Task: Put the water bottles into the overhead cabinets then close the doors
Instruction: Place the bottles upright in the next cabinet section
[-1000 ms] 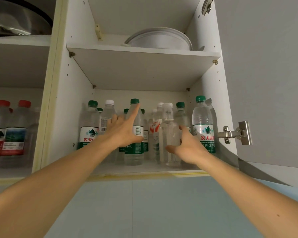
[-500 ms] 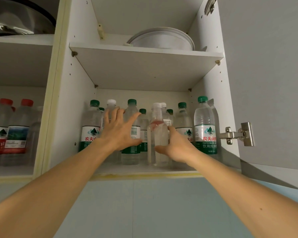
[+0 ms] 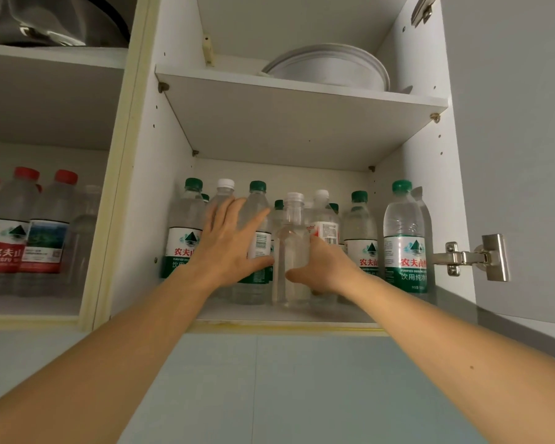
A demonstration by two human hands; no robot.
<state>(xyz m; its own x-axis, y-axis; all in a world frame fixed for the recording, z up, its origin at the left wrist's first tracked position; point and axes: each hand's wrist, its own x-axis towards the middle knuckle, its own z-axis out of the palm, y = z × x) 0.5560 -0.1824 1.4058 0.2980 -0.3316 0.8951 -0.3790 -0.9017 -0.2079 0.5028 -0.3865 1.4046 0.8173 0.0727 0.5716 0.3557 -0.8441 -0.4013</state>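
- Right hand (image 3: 326, 264) is curled round the lower half of a clear bottle (image 3: 291, 251), thumb across its front, fingers hidden behind it; the bottle stands upright near the front edge of the lower shelf (image 3: 269, 315), about midway along it.
- Left hand (image 3: 229, 243) lies flat with straight, spread fingers against the front of two bottles: a white-capped bottle (image 3: 225, 193) and a green-capped bottle (image 3: 257, 200), its thumb stretched toward the clear bottle.
- More green-capped bottles stand on the same shelf: one at the left wall (image 3: 185, 225), one at the right front corner (image 3: 404, 238), another just left of that (image 3: 361, 232), and smaller caps showing in the back row.
- A white-capped bottle with a red and white label (image 3: 323, 219) stands just behind the right hand.
- On the upper shelf (image 3: 302, 100) sits a stack of white plates (image 3: 330, 67), toward its right side.
- At the right, the grey cabinet door (image 3: 519, 139) stands open, held by a metal hinge (image 3: 476, 257).
- Red-capped bottles (image 3: 26, 225) stand in the neighbouring compartment to the left, with dark metal cookware (image 3: 55, 20) on the shelf above them.
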